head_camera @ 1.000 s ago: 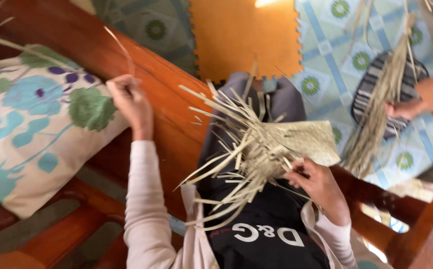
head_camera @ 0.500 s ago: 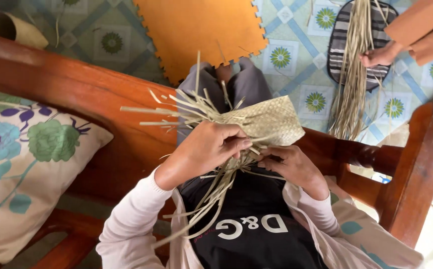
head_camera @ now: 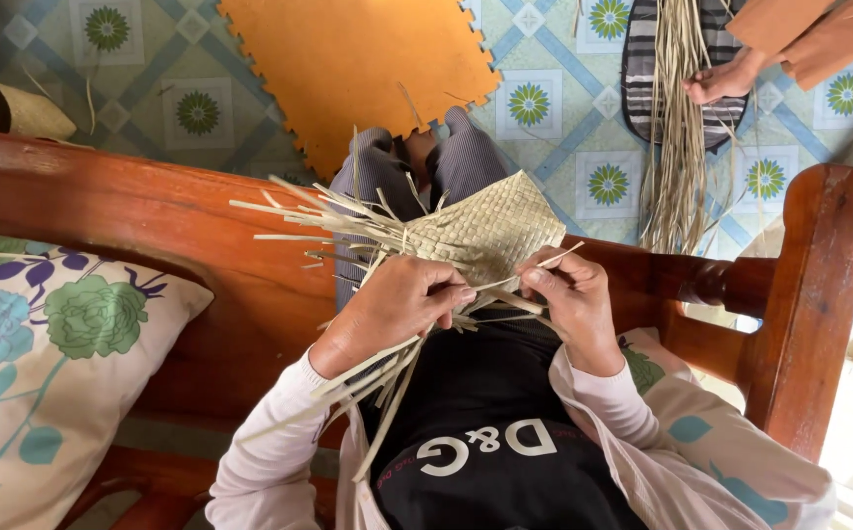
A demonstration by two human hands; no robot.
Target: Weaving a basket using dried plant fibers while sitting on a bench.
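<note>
Work in hand: plaiting a flat, pale straw-coloured woven mat panel (head_camera: 490,234) from dried leaf strips, held over the lap above a reddish-brown wooden bench seat (head_camera: 152,221).

Progress, judged from the weave: a compact checkered section closed and tight on the far, right-hand side — roughly half the visible material. Left unfinished: a fan of loose strip ends (head_camera: 323,211) splaying to the left, plus more hanging down below the left wrist (head_camera: 387,378).

Left hand (head_camera: 392,304): fingers curled closed on the near edge of the panel, pinching a strip against it. Right hand (head_camera: 569,299): fingers closed on a single thin strip (head_camera: 554,260) at the panel's near right edge.

Nearby: floral cushion (head_camera: 44,363) on the bench; orange foam floor tile (head_camera: 348,69); another person's hand (head_camera: 721,79) gripping a long bundle of dried strips (head_camera: 680,147) over the patterned floor.
</note>
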